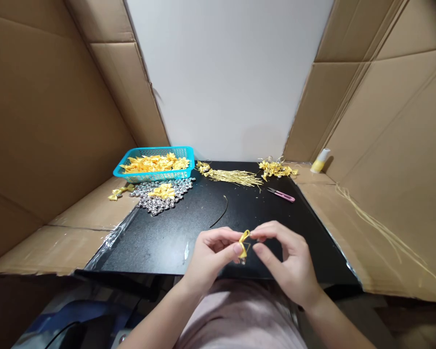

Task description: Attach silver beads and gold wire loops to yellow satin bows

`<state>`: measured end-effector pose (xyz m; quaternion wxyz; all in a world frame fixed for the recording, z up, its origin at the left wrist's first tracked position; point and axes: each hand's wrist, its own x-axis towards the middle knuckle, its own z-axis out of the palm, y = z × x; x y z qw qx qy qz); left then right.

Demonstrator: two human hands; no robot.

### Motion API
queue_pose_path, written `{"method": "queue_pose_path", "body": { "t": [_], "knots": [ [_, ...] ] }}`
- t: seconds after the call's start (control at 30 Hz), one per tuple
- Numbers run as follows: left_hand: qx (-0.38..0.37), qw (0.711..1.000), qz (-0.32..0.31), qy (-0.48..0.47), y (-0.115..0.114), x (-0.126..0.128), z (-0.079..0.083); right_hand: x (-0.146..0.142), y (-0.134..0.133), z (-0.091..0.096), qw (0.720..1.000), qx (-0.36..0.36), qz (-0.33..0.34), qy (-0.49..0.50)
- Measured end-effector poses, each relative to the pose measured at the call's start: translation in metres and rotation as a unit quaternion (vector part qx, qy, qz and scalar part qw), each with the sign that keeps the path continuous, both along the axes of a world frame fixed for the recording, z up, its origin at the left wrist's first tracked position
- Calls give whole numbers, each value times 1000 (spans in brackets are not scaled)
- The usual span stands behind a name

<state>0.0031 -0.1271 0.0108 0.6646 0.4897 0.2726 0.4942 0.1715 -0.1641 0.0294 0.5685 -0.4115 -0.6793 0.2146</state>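
Note:
My left hand point(218, 249) pinches a small yellow ribbon bow point(244, 242) between thumb and fingers, just above the front part of the black table. A thin cord loop shows at the bow's right side, and something small and shiny sits at its lower end. My right hand point(285, 252) is beside the bow, its index fingertip close to the upper loop. Its thumb stands apart from the index finger with nothing visible between them; whether the index fingertip touches the bow I cannot tell. A dark, curved piece of cord point(221, 213) lies on the table beyond my hands.
At the back left, a blue basket point(120, 170) holds many yellow bows; silver beads point(158, 206) spread before it, with loose bows on top. Cut yellow cords point(236, 177), a pile of finished-looking bows point(276, 168) and pink thread snips point(281, 195) lie farther right. Cardboard walls flank the table.

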Motion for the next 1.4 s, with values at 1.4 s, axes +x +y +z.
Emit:
{"method": "queue_pose_path", "body": {
  "t": [1.4],
  "knots": [
    [18,955,-153,254,67,-14,36,0,89,32,958,-232,161,47]
  ]
}}
